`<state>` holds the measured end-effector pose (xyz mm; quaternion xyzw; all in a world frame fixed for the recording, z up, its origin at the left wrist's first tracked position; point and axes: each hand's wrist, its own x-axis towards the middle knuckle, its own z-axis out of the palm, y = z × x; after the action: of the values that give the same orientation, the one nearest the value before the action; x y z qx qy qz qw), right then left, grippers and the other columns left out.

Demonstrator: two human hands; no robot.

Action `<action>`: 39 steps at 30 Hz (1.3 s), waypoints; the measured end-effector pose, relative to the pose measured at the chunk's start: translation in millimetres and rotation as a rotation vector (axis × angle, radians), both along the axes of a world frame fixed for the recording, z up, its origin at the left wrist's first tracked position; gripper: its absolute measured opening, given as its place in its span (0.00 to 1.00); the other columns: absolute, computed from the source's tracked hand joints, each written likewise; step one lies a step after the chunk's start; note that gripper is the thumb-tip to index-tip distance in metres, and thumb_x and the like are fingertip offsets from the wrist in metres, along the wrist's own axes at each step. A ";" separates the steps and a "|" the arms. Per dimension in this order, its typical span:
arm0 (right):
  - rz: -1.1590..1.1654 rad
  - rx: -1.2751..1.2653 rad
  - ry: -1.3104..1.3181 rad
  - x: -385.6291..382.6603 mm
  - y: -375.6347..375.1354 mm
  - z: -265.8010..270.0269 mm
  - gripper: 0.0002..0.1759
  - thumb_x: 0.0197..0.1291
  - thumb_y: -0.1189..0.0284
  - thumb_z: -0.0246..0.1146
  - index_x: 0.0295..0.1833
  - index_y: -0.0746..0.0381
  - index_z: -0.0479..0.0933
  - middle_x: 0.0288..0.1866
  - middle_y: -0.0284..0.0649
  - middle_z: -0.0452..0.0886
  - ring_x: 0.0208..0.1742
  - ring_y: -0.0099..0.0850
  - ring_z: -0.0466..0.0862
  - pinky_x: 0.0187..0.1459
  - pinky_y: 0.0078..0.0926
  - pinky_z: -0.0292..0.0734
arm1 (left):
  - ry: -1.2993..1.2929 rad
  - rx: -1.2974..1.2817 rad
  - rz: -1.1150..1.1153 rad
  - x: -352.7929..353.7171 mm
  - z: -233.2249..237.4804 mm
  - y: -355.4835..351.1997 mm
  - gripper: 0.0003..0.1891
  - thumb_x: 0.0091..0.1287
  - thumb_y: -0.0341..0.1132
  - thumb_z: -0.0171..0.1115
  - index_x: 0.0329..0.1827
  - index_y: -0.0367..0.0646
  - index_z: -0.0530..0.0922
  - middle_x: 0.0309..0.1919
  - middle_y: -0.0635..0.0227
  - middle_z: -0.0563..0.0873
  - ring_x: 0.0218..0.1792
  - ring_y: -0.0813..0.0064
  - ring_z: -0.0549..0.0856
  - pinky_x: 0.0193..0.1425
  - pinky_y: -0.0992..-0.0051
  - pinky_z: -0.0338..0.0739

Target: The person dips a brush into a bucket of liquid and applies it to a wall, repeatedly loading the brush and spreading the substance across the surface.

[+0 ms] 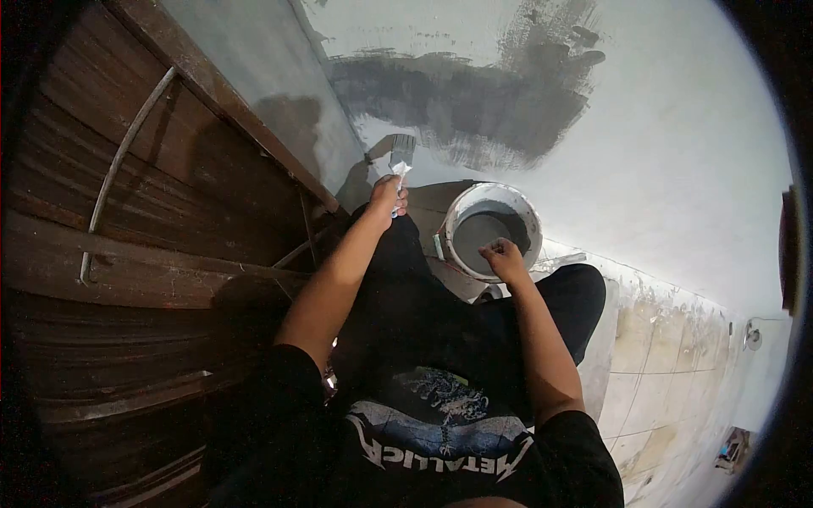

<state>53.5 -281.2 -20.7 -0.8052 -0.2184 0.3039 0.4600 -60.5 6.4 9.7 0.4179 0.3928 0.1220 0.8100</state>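
My left hand (387, 200) is closed round the handle of a wide flat paintbrush (402, 152). The brush points up toward the wall, with its bristles close to the lower left of a dark grey wet-looking patch (457, 95). Whitish material is wrapped or smeared near the top of the handle. My right hand (506, 260) is over the near right rim of a white bucket (531, 212), its fingers curled together. Whatever it may hold is hidden. Inside the bucket is grey liquid (478, 237), paint or a similar coating.
A dark brown wooden door (195, 169) with a curved metal handle (127, 148) stands close on my left. The pale wall (677, 144) rises ahead and to the right. Stained tiles (660, 347) run along the right. My bent knees flank the bucket.
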 end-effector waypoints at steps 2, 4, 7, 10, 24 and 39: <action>0.025 -0.058 -0.011 1.1 -0.1 4.5 0.14 0.54 0.66 0.69 0.33 0.66 0.76 0.25 0.38 0.78 0.27 0.29 0.77 0.30 0.30 0.72 | -0.005 0.010 -0.003 1.5 -1.7 1.3 0.09 0.71 0.40 0.47 0.43 0.45 0.68 0.18 0.74 0.68 0.13 0.83 0.64 0.15 0.77 0.58; -0.034 -0.028 0.073 -0.3 0.7 4.9 0.15 0.53 0.65 0.69 0.35 0.66 0.75 0.27 0.38 0.78 0.28 0.30 0.78 0.32 0.29 0.72 | -0.027 0.019 -0.012 1.9 1.9 0.6 0.09 0.71 0.42 0.46 0.41 0.46 0.68 0.18 0.74 0.67 0.13 0.82 0.63 0.14 0.77 0.58; -0.085 -0.050 0.187 2.4 2.9 5.1 0.17 0.52 0.66 0.70 0.38 0.66 0.74 0.29 0.36 0.77 0.30 0.26 0.76 0.33 0.26 0.71 | -0.024 0.021 0.031 1.9 4.3 -2.6 0.10 0.70 0.42 0.47 0.41 0.45 0.68 0.18 0.74 0.67 0.13 0.82 0.63 0.14 0.77 0.58; -0.109 -0.069 0.160 2.4 2.9 2.4 0.17 0.51 0.66 0.70 0.38 0.66 0.74 0.29 0.35 0.76 0.30 0.24 0.75 0.33 0.25 0.71 | -0.050 0.027 0.059 2.7 5.3 -2.4 0.10 0.70 0.42 0.47 0.40 0.44 0.69 0.17 0.73 0.67 0.13 0.82 0.64 0.14 0.77 0.58; -0.055 -0.060 0.048 -0.3 4.2 -15.0 0.16 0.52 0.67 0.69 0.39 0.66 0.74 0.29 0.36 0.77 0.28 0.25 0.75 0.31 0.24 0.71 | -0.040 -0.026 -0.003 8.1 -19.2 9.7 0.09 0.72 0.41 0.48 0.37 0.47 0.68 0.16 0.74 0.67 0.12 0.82 0.64 0.14 0.77 0.58; -0.002 -0.073 0.028 4.5 3.4 -18.0 0.16 0.53 0.67 0.69 0.39 0.67 0.73 0.28 0.37 0.77 0.28 0.25 0.76 0.31 0.24 0.72 | -0.112 -0.008 0.072 15.9 -23.1 11.1 0.13 0.73 0.45 0.48 0.35 0.46 0.68 0.14 0.74 0.65 0.10 0.81 0.63 0.12 0.76 0.55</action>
<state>58.0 -277.8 -38.7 -0.8173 -0.2000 0.3227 0.4336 -44.6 17.5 -13.4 0.3929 0.3622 0.1728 0.8274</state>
